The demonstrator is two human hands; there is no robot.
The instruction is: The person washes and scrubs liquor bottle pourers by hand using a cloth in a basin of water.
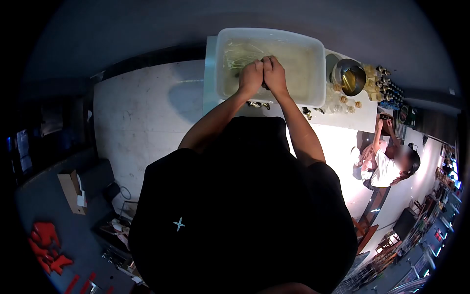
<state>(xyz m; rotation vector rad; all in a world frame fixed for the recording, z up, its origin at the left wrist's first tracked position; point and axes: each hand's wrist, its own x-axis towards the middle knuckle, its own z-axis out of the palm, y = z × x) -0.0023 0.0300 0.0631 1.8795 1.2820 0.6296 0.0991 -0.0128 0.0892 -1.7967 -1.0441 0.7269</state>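
Observation:
A large translucent plastic tub [319, 73] with cloudy yellowish liquid stands on the table in front of me. My left hand [250, 77] and my right hand [274, 74] are side by side over the tub, with fingers curled and touching. A small dark thing shows between them, mostly hidden by the hands; I cannot make out what it is. Thin pale strands [245, 53] lie in the liquid at the tub's left. Small dark and metallic pieces [258, 105] sit at the tub's near edge.
Right of the tub are a metal bowl [360, 78] with yellow liquid, small glass jars [338, 107] and rows of dark-topped bottles [391, 92]. A pale tabletop [142, 103] extends left. Another person [387, 169] sits at the right. An open cardboard box [72, 191] is at lower left.

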